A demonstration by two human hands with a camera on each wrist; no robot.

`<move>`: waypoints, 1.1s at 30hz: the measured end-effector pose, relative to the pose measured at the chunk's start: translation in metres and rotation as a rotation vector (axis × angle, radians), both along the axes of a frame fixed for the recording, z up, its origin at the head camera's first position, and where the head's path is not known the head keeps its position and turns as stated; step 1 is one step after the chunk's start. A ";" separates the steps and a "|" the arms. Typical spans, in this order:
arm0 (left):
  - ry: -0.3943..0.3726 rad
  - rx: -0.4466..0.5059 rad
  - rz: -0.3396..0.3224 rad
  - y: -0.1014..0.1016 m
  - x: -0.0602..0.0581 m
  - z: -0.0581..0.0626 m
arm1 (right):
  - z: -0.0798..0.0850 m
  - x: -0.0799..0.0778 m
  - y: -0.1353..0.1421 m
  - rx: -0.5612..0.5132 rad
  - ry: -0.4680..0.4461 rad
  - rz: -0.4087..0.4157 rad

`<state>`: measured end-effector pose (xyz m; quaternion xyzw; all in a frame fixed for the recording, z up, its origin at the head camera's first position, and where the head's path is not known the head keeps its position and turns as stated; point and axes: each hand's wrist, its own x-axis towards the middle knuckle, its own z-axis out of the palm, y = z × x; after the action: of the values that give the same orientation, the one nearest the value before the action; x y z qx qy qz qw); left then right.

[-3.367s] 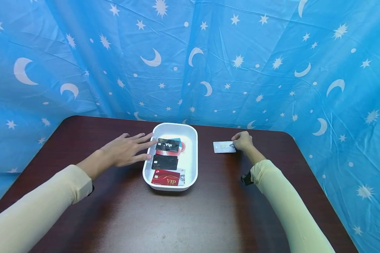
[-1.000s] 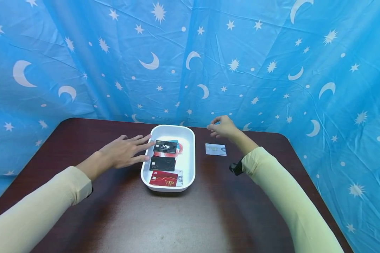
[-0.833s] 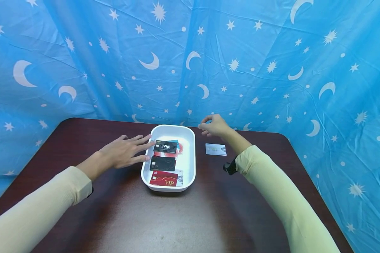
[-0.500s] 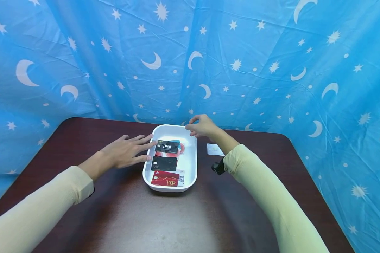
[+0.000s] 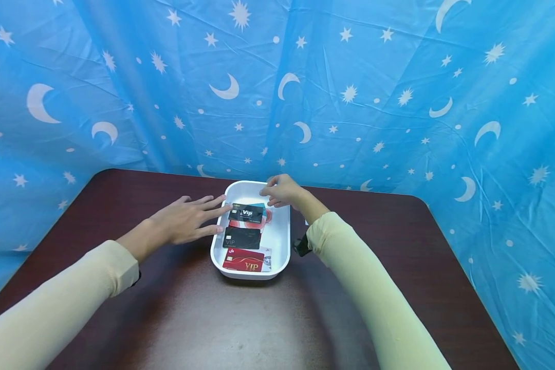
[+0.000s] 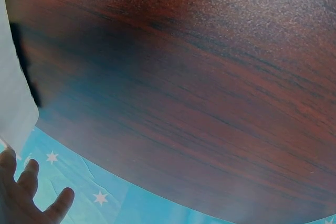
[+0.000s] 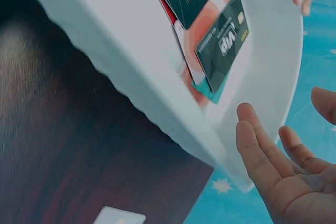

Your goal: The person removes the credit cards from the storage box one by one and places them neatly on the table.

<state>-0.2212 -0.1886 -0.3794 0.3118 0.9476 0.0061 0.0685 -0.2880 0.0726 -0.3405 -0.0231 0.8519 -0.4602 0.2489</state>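
Observation:
A white plastic tray (image 5: pixel 247 274) holds several overlapping plastic cards. On show are a black Vip card (image 5: pixel 247 213) over red-and-white and blue ones, a dark VIP card (image 5: pixel 242 238), and a red VIP card (image 5: pixel 243 260) partly covering a silvery-white card (image 5: pixel 267 257). My left hand (image 5: pixel 180 221) lies at the tray's left rim with its fingers spread, fingertips over the edge. Above the tray's far right corner is my right hand (image 5: pixel 284 191), its fingers loosely bent and nothing between them. In the right wrist view, thumb and fingers (image 7: pixel 252 150) are plainly apart.
A pale card (image 7: pixel 119 216) lies on the dark wooden table (image 5: pixel 240 324) to the right of the tray, mostly hidden by my right arm in the head view. A blue star-and-moon curtain (image 5: pixel 254 87) hangs behind the table's far edge.
My right hand has let go of the pale card on the table and moved left, over the tray's far right corner. My left hand has stayed at the tray's rim.

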 end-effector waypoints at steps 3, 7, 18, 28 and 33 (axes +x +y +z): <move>0.003 -0.006 -0.002 0.001 -0.001 0.000 | -0.005 0.000 -0.005 0.022 -0.007 -0.007; -0.001 -0.008 0.001 0.002 -0.003 -0.001 | -0.008 -0.001 -0.010 0.046 -0.016 -0.030; -0.006 -0.011 0.003 0.000 -0.002 0.000 | -0.019 -0.002 -0.026 0.146 -0.080 -0.079; -0.008 -0.001 0.002 0.000 -0.001 -0.001 | -0.020 -0.002 -0.036 0.214 -0.087 -0.048; 0.002 -0.008 0.001 0.000 -0.001 -0.001 | -0.019 -0.002 -0.037 0.212 -0.095 -0.045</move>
<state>-0.2223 -0.1889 -0.3808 0.3112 0.9478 0.0019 0.0690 -0.2899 0.0357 -0.3591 0.0445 0.8832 -0.3738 0.2797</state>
